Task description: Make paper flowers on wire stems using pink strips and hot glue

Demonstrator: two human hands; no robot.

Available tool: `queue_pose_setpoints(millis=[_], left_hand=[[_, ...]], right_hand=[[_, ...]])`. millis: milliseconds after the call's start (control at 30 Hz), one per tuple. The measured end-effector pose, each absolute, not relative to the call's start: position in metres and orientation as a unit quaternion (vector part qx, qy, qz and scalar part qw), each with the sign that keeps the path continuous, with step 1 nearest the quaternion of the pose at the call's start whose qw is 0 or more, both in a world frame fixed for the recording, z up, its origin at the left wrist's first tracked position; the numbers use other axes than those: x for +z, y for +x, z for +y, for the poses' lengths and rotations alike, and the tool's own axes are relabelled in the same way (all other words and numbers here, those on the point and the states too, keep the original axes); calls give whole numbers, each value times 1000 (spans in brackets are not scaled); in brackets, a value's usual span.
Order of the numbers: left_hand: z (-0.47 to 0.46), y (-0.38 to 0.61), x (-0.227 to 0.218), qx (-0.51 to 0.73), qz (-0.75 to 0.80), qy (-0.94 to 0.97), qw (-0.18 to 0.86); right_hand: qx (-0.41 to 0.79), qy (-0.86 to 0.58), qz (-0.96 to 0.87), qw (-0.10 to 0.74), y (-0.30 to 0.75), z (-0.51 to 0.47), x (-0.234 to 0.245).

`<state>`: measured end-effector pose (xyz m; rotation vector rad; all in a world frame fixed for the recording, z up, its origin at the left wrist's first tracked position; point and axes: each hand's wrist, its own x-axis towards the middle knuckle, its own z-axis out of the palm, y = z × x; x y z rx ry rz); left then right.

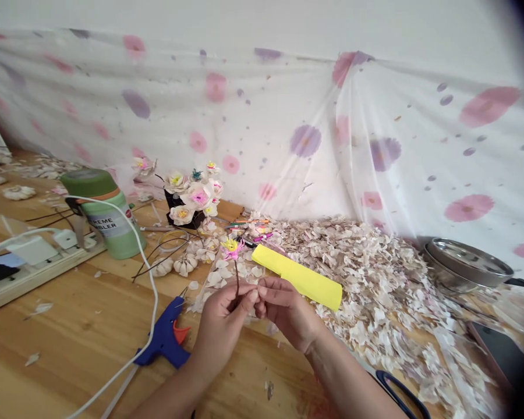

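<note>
Between the fingers of my left hand (233, 311) stands a thin brown stem, topped by a small pink and yellow flower (232, 248). My right hand (286, 308) is closed in a pinch, its fingertips meeting those of the left. Whatever lies between the right fingertips is too small to make out. Left of my hands a blue glue gun (163, 334) with an orange trigger lies on the wooden table (82, 343). Just behind the hands are loose pale petals (220, 276) and a yellow folded sheet (299, 276).
A big heap of dried petals (362, 273) covers the right side. Finished flowers (196, 195) stand in a black holder at the back. Around them are a green tumbler (109, 215), a power strip (39, 262) with white cable, a pan (469, 262), scissors (402, 393) and a phone (500, 352).
</note>
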<state>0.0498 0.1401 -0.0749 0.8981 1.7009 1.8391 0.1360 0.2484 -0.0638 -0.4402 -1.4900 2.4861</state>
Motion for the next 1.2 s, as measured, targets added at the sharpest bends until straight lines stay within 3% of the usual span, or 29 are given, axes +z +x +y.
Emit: queue_pose_setpoints(millis=[200,500,933,1200], left_hand=[[143,63,-87,688,601,283,292],[147,65,-93,670,589,284,351],[145,64,-90,654,609,297,337],[147,63,-93,641,622,307,328]], right_hand=[[696,-146,-701,62,144,271,-57],[674,-133,-726,-23,151,290,-55],[582,-123,-804,1,153,287,-51],[493,-164,-849,100,155,278,-41]])
